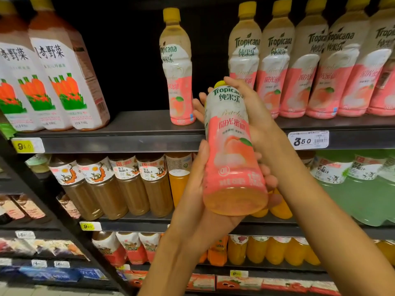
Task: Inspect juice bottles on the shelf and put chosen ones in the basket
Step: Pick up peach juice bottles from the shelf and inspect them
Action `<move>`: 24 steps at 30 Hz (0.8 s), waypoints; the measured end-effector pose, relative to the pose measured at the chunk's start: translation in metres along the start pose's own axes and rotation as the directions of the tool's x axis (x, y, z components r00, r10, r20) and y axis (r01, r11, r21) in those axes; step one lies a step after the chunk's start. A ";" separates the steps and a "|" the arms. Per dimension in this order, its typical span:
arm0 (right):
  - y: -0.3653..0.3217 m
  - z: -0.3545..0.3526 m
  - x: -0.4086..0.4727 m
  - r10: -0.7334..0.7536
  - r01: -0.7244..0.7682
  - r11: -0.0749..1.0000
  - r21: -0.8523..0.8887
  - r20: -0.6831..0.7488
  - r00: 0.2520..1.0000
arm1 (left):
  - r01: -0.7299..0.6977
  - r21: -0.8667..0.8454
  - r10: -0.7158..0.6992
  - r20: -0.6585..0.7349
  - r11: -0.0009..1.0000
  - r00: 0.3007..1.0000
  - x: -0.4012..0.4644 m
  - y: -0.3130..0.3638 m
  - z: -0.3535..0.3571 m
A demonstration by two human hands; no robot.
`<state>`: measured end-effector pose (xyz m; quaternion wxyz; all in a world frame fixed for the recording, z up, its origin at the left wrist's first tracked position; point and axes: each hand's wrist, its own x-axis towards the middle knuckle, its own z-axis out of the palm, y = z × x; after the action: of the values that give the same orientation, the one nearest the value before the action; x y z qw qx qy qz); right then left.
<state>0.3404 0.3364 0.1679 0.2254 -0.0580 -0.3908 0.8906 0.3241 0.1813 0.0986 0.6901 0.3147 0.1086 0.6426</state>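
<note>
Two hands hold one peach juice bottle (233, 150) in front of the shelves, its label turned toward the camera and its yellow cap tilted away toward the top shelf (119, 133). The left hand (196, 189) cradles the bottle's lower half: the thumb lies along the left side of the pink label, the palm sits under the base, and the fingertips (270, 180) curl round to show at the right side. The right hand (254, 110) wraps the upper half from behind and from the right, with the thumb lying over the shoulder just beside the cap and the fingers (198, 107) showing past the bottle's left side. The bottle touches no shelf; it hangs in the air before the front edge of the top shelf, covering part of that edge and part of the shelf below.

On the top shelf, just behind the right hand's fingers, a single peach bottle (178, 71) stands upright and alone near the front edge. To its right a row of matching peach bottles (299, 67) stands packed side by side toward the right end. At the left end stand large carrot juice bottles (62, 77). A price tag (307, 140) reading 3.60 is fixed to the front edge, right of the right wrist. The middle shelf carries brown drink bottles (119, 184) and pale green bottles (363, 189).
</note>
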 end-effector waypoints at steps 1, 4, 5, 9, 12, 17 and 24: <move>0.000 0.002 0.000 -0.020 0.020 1.000 0.003 -0.015 1.000 | 0.003 0.018 -0.003 0.001 1.000 1.000 0.001 0.000 -0.003; -0.004 0.007 0.001 -0.122 0.117 0.989 -0.085 -0.059 0.991 | 0.022 0.137 -0.013 -0.066 0.990 0.998 0.003 0.003 -0.017; -0.006 0.008 0.001 -0.162 0.154 0.981 -0.119 -0.066 0.985 | 0.028 0.214 -0.002 -0.121 0.977 0.993 0.003 0.007 -0.023; -0.009 0.008 -0.004 -0.333 0.316 0.902 -0.294 -0.010 0.943 | 0.057 0.586 0.133 -0.276 0.808 0.952 -0.001 0.025 -0.040; -0.006 0.010 -0.006 -0.428 0.416 0.817 -0.399 0.063 0.902 | 0.079 0.813 0.257 -0.273 0.577 0.927 0.001 0.026 -0.042; 0.001 0.023 -0.016 -0.398 0.462 0.716 -0.524 0.237 0.886 | 0.000 0.913 0.419 -0.187 0.407 0.889 0.008 0.022 -0.055; 0.017 0.035 -0.029 -0.589 0.645 0.418 -0.640 0.350 0.729 | -0.007 0.964 0.467 -0.124 0.267 0.875 0.014 0.026 -0.065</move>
<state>0.3505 0.2894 0.1776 0.4792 0.0367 -0.7107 0.5138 0.2692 0.2134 0.0667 0.2281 0.5370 0.5474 0.6000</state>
